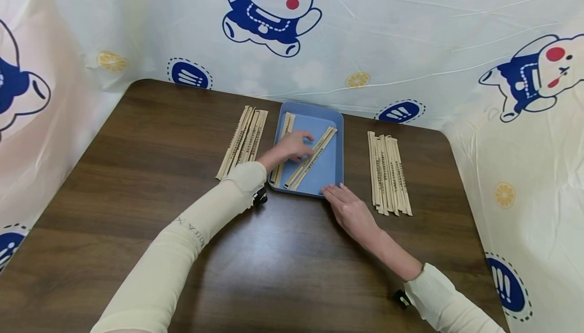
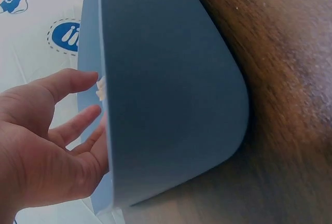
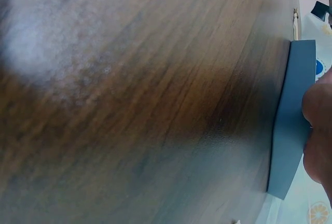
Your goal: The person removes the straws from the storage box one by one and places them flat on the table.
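A blue tray [image 1: 336, 165] holds slim paper-wrapped sticks with dark print: one group [image 1: 276, 173] along its left side, another pair [image 1: 315, 156] slanting across the middle. Over the tray is my left hand [image 1: 293, 146], thumb and fingers spread apart beside the slanting pair; contact is unclear. In the left wrist view the left hand [image 2: 57, 141] is partly hidden behind the tray's wall [image 2: 171, 89], near a small pale end [image 2: 100, 89] of the sticks. My right hand [image 1: 351, 209] rests with extended fingers on the tray's near right corner.
One bundle of the same wrapped sticks [image 1: 244, 138] lies left of the tray, another [image 1: 389, 176] to its right. A brown wooden table [image 1: 274, 272] carries everything. Behind it hangs a printed pale curtain [image 1: 365, 29], close to the tray's far edge.
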The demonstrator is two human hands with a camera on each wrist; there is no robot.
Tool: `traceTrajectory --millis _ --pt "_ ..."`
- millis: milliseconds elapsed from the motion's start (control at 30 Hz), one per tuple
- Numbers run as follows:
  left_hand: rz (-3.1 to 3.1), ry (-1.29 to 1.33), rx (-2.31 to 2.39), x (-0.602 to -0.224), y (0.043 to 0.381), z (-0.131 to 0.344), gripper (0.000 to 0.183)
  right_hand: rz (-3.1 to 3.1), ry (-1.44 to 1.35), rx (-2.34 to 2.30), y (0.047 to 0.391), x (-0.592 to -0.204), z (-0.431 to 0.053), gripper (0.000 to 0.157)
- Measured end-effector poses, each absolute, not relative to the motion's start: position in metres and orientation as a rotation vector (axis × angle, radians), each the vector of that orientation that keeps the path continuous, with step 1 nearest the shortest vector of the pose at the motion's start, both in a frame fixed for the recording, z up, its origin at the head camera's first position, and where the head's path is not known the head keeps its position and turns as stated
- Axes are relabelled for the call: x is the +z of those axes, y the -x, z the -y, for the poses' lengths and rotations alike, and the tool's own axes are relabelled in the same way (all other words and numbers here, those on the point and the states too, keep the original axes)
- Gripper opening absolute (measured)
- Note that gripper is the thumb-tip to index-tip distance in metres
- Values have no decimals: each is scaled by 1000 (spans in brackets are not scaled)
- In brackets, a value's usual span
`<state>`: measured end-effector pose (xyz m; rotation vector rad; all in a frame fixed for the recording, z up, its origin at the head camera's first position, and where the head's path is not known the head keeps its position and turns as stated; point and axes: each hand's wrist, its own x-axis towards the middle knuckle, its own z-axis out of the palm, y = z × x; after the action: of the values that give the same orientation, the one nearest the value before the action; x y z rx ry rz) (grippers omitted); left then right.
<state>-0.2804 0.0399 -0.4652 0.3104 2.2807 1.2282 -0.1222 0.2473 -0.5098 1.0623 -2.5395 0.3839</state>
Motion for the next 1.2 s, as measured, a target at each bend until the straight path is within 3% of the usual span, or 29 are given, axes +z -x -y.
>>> traceTrajectory --millis 633,1200 --pt "-2588 -445 912 -473 281 -54 46 2524 -1066 386 121 -510 -247 42" --pt "-2615 -410 919 -469 281 -53 34 2525 -1074 390 122 -510 -246 42"
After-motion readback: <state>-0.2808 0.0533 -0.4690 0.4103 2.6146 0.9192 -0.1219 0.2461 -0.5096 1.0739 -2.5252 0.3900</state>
